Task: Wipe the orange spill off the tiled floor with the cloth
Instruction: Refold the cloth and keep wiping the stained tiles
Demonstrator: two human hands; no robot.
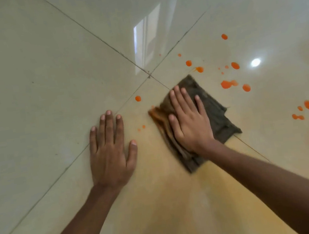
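A folded dark grey-brown cloth point(213, 108) lies flat on the glossy beige tiled floor point(36, 84), its left edge stained orange. My right hand point(189, 122) presses flat on the cloth with straight fingers. My left hand point(110, 150) rests flat on the bare tile to the left of the cloth, fingers spread. Orange drops of the spill point(228, 84) dot the tile beyond and to the right of the cloth. One drop point(138, 98) sits to the cloth's left. More orange drops point(307, 105) lie far right beside a faint orange smear.
Dark grout lines cross at a joint point(149, 76) just beyond the cloth. A pale orange film point(181, 202) covers the tile between my forearms. Window and lamp reflections shine on the floor further away.
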